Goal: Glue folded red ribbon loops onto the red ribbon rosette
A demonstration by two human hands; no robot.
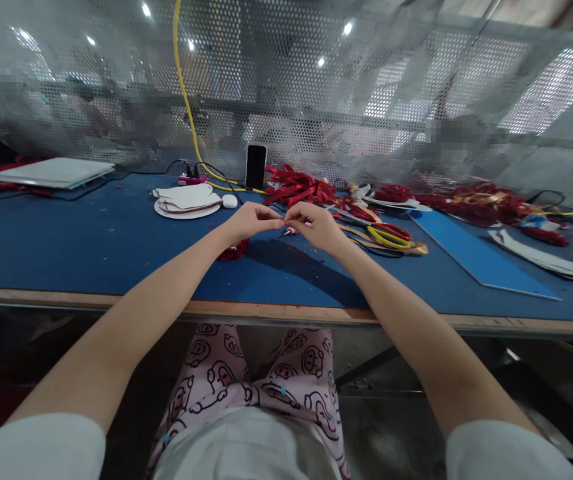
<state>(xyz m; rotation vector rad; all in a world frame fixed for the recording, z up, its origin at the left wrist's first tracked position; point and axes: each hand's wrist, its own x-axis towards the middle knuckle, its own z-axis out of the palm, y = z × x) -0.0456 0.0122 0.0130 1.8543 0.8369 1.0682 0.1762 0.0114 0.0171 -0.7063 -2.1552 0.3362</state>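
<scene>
Above the blue table surface (116, 233), my left hand (250, 222) and my right hand (315, 225) meet at the fingertips, both pinched. Whatever lies between the fingertips is too small to make out. A small dark red bundle (235, 251) sits on the table just below my left hand. Right behind my hands lies a heap of red ribbon (299, 187). Scissors with red and yellow handles (390, 237) rest to the right of my right hand, near some gold ribbon (419, 249).
White cut pieces (187, 200) are stacked left of my hands, beside a small white object (229, 201). A phone (256, 167) stands upright at the back. A blue board (476, 253) and more white strips (541, 255) lie right. Perforated mesh rises behind the table.
</scene>
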